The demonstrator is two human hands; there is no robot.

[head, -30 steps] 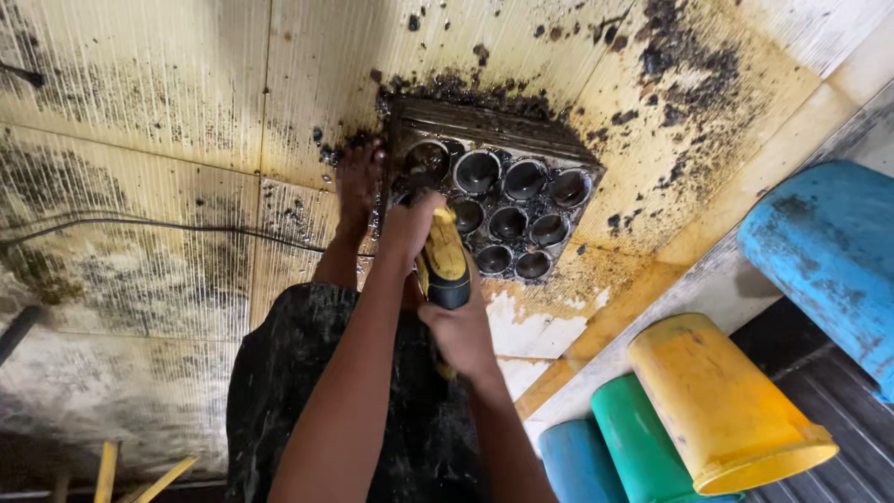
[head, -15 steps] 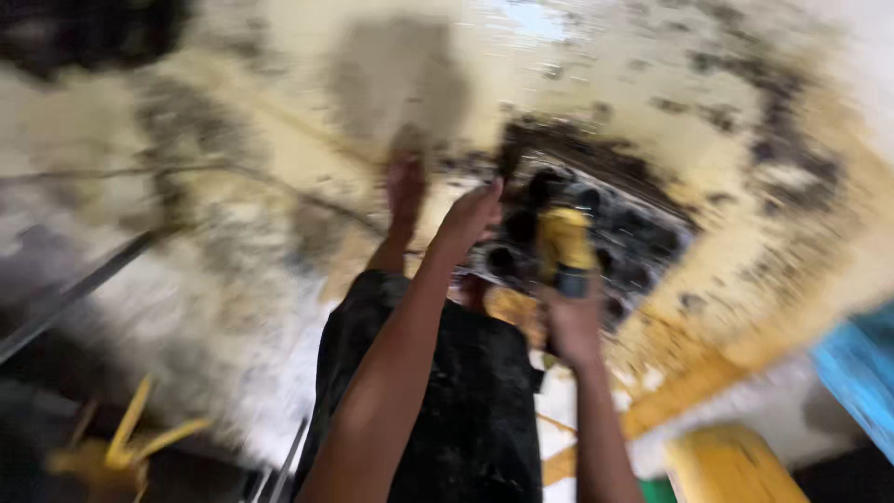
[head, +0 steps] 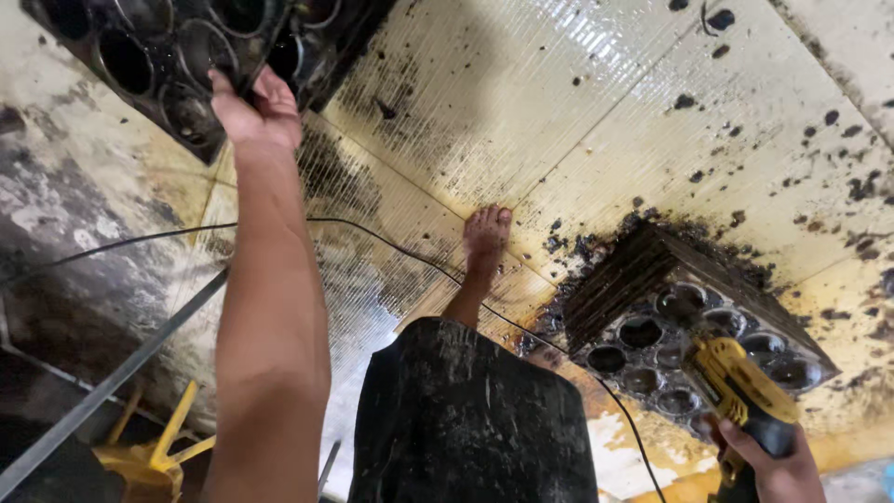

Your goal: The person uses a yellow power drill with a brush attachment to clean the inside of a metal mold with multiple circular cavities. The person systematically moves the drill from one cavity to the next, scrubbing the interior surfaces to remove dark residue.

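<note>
At the upper left of the frame the left hand curls its fingers over the edge of a blackened metal block full of round holes, gripping one of the thin walls between the holes. The block is thick, coated in dark oily grime, and judging by its bulk it is heavy and stiff; the grease likely makes it slippery, so the rims of the holes and the outer edge look like the surest places to hold. It sits on the stained yellow floor, partly cut off by the top of the frame.

Near the middle, a thin black cable runs across the floor past the person's bare foot.

At the lower right a second block of the same kind lies on the floor amid black crumbs. Just over it the right hand is clenched round the handle of a yellow power tool, whose nose points at the block's holes. The tool seems solid and easy to grip.
</note>
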